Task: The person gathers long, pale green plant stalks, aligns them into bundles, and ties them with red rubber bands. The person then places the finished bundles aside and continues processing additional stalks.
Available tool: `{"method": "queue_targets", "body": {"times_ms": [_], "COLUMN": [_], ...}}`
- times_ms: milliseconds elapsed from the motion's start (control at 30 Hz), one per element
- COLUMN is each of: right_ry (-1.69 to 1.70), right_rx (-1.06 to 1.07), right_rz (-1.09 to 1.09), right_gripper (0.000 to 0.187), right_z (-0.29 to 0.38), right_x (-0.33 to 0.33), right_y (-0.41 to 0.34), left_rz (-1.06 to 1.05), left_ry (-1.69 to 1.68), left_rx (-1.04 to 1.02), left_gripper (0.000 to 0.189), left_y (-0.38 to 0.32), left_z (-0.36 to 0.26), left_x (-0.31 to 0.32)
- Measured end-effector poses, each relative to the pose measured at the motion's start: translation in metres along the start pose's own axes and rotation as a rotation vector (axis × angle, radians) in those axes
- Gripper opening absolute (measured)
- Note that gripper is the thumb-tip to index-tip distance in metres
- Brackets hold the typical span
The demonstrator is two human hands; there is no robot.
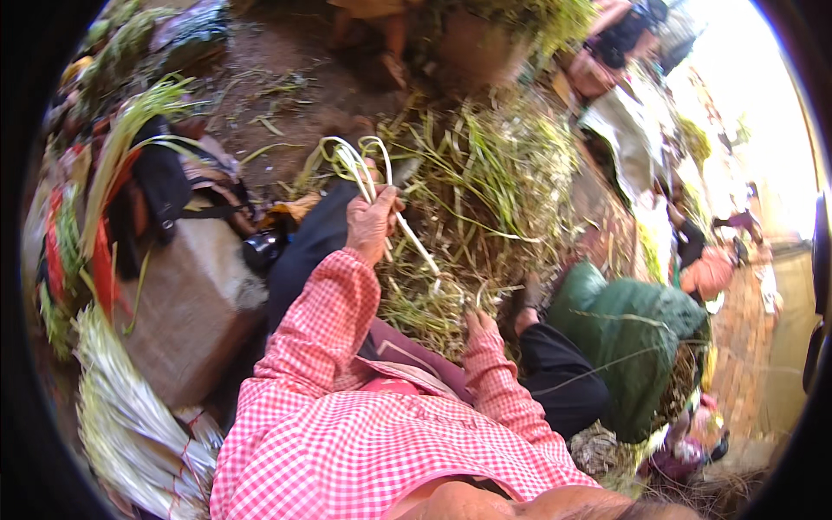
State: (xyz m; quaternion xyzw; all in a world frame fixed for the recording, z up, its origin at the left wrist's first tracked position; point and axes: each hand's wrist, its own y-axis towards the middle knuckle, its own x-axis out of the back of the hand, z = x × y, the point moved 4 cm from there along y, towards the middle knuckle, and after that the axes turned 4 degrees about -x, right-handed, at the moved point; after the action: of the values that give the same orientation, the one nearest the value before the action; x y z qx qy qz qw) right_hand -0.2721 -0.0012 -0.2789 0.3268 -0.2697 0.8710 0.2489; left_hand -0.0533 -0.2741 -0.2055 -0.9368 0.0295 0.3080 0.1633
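Several long white-stemmed greens [411, 235], like spring onions, are gripped in my left hand [372, 222]. Their upper ends loop over above my fingers, and the lower ends slant down to the right. My right hand [480, 324] is lower and to the right, close above the littered ground. Its fingertips are near a short pale stalk end [480, 294]; whether they pinch it I cannot tell. In front of my hands spreads a heap of loose green and straw-coloured leaves [484, 169].
A stone block [195, 299] stands at my left, beside a bundle of white-stemmed greens [140, 416] tied with red string. A stuffed green sack [624, 344] sits by my right knee. Other people [712, 270] sit along the right, and another person's bare legs [395, 45] show ahead.
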Motion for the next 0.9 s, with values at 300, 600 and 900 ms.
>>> {"method": "queue_targets", "body": {"times_ms": [300,600,900], "right_ry": [0.697,-0.129,-0.513], "right_rx": [-0.050,-0.476,-0.437], "right_rz": [0.314,0.287,0.123], "right_gripper": [0.018,0.036,0.032], "right_z": [0.132,0.085,-0.017], "right_x": [-0.054,0.008,0.066], "right_y": [0.019,0.104,0.249], "left_rz": [0.253,0.099,0.096], "left_ry": [0.136,-0.172,-0.078], "left_rx": [0.337,0.174,0.353], "left_gripper": [0.030,0.022,0.035], "left_y": [-0.018,-0.003,-0.009], "left_z": [0.046,0.000,0.015], "left_x": [-0.012,-0.014,-0.028]}}
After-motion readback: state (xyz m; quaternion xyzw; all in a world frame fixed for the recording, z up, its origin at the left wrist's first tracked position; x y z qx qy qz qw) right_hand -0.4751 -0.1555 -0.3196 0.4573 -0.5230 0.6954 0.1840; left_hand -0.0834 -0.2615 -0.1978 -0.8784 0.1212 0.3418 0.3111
